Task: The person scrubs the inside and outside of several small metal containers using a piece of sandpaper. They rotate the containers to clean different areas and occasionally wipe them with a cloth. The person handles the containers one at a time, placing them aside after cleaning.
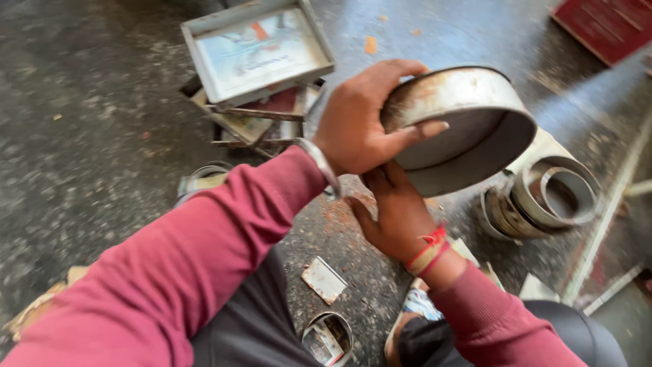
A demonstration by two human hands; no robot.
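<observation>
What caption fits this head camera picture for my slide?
Both hands, left and right, grip a round metal tin above a gritty floor.

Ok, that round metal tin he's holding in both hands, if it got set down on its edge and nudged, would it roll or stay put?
Likely roll: the round tin has a smooth circular wall, so on edge it could wheel across the floor. It seems light, since the left hand and right hand hold it with loose fingers. The thin, worn wall may dent if squeezed.

Maroon long sleeves on both arms, dark grey trousers. Left wrist has a silver metal bangle, right wrist a red and yellow thread band.
</observation>
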